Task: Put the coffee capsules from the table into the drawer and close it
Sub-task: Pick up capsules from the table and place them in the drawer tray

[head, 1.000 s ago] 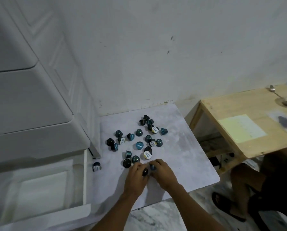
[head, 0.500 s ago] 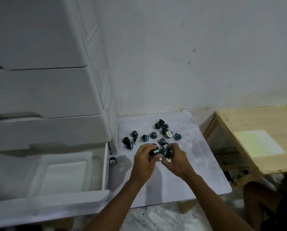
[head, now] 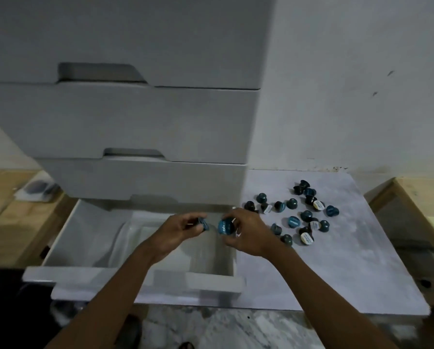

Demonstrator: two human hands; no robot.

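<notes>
Nearest to me, both forearms reach forward over the open drawer (head: 67,248), the lowest one of a white drawer unit (head: 140,122), pulled out with its front panel closest to me. My left hand (head: 178,229) pinches a dark capsule (head: 203,224) between fingertips and thumb above the drawer's inside, which looks lined with a pale tray. Just to its right, my right hand (head: 246,234) grips a blue capsule (head: 225,226), its printed face turned my way, over the drawer's right wall. Beyond my right hand, the remaining coffee capsules (head: 301,212) lie scattered on the grey table (head: 349,260), some upright, some tipped, well apart from the drawer. Farther back stands a white wall (head: 362,84), and a wooden table (head: 419,195) edges in at right.
</notes>
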